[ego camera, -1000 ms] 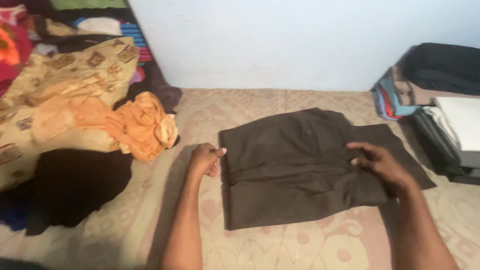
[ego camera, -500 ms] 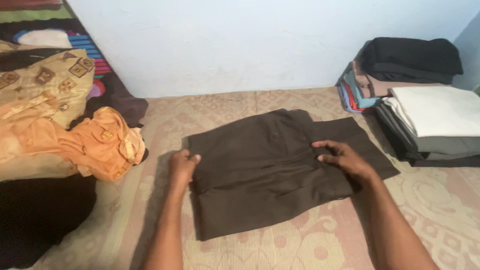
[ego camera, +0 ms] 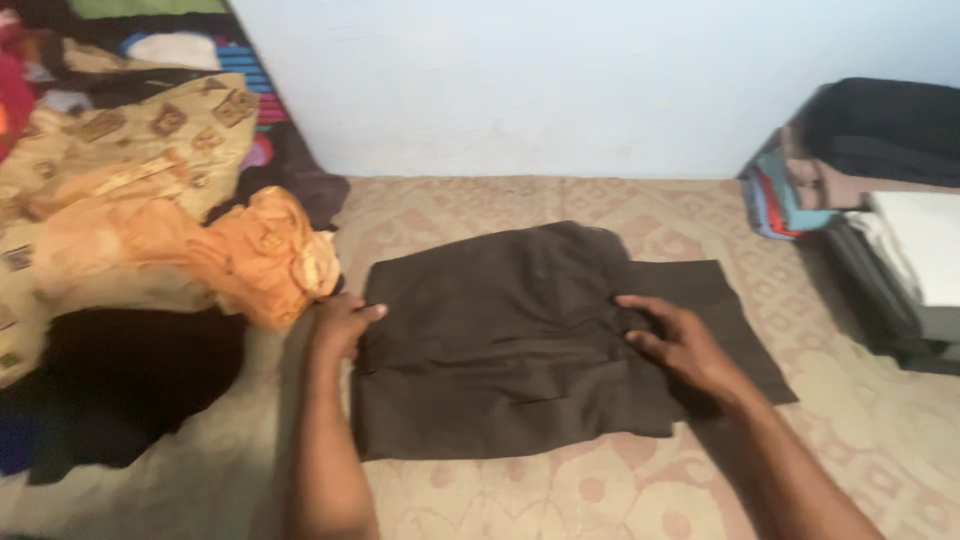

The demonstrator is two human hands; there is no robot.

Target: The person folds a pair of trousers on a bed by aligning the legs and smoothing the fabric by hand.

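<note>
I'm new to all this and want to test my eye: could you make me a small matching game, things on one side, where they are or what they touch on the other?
Things:
1. left hand
2. right hand
3. orange garment
4. folded clothes stack

Places:
A. flat on top of the dark brown cloth
B. far right, by the wall
C. at the brown cloth's left edge
D. crumpled, left of the brown cloth

Pairs: 1-C, 2-A, 3-D, 4-B

Just one camera here, worn on the person's head, looking down and forward at the patterned mat (ego camera: 560, 490) toward the wall (ego camera: 520, 80). Pretty close, arm's reach.
</note>
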